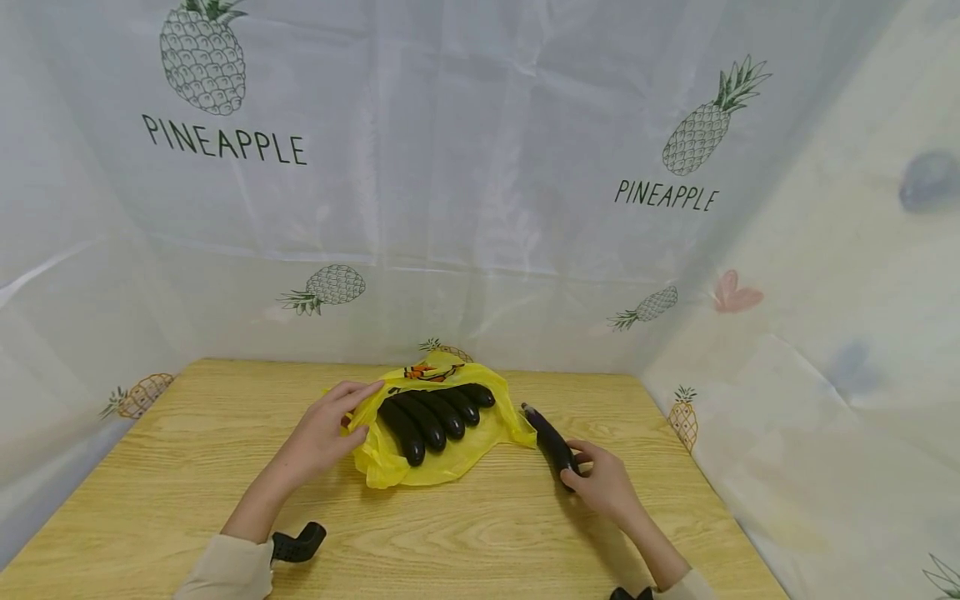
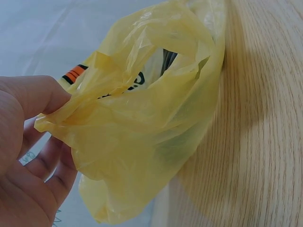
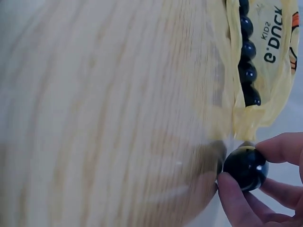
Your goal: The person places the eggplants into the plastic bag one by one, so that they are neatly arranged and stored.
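Note:
Several dark eggplants [image 1: 426,419] lie side by side in a yellow plastic bag [image 1: 457,469], whose mouth faces the person. My left hand [image 1: 328,431] pinches the left edge of the bag; in the left wrist view the thumb and fingers hold the bag's crumpled rim [image 2: 61,118]. To the right of the bag, my right hand [image 1: 602,482] grips the near end of a single eggplant [image 1: 551,439], its stem end pointing toward the bag. The right wrist view shows that eggplant's rounded end [image 3: 246,168] between thumb and fingers, close to the tabletop.
The wooden table [image 1: 480,542] backs onto a white curtain [image 1: 480,192] printed with pineapples, with more sheeting on both sides. A black wrist mount [image 1: 298,543] sits by the left sleeve, and another [image 1: 632,593] shows at the right wrist.

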Available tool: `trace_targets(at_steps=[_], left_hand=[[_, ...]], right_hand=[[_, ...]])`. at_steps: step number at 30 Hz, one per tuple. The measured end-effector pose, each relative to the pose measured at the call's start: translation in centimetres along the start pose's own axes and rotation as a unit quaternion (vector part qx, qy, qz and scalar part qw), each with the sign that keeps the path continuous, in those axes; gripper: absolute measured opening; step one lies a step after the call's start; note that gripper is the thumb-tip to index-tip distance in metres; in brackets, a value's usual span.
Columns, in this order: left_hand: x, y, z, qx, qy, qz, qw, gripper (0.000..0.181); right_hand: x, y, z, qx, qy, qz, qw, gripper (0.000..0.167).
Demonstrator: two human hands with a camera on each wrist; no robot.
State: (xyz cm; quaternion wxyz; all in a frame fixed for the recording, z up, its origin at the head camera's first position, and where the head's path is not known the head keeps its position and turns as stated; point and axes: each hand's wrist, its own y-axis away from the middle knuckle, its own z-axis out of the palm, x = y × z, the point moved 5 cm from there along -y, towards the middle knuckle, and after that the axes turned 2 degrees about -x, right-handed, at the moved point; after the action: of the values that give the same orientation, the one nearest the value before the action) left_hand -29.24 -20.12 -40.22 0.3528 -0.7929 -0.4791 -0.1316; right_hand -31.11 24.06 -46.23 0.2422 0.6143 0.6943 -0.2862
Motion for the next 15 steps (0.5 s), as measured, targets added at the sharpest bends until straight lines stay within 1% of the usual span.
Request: trace_targets(at_steps=[6,10,15], left_hand=[[0.0,-0.1,0.1,-0.005,0.000,-0.003,1.0000,0.071],[-0.1,-0.1,0.1,-0.006,-0.003,-0.005,1.0000,0.071],[-0.2,0.0,0.1,-0.007,-0.004,-0.003,1.0000,0.071]], right_hand=[[-0.3,0.6,-0.9,0.008,-0.011,-0.004,0.9999,0.053],[-1.3,1.0,-1.3,0.007,-0.022,-0.009,0.9997,0.052],[-3.1,1.5,-1.5,-0.002,-0.037,-0.019,0.9991,0.052]])
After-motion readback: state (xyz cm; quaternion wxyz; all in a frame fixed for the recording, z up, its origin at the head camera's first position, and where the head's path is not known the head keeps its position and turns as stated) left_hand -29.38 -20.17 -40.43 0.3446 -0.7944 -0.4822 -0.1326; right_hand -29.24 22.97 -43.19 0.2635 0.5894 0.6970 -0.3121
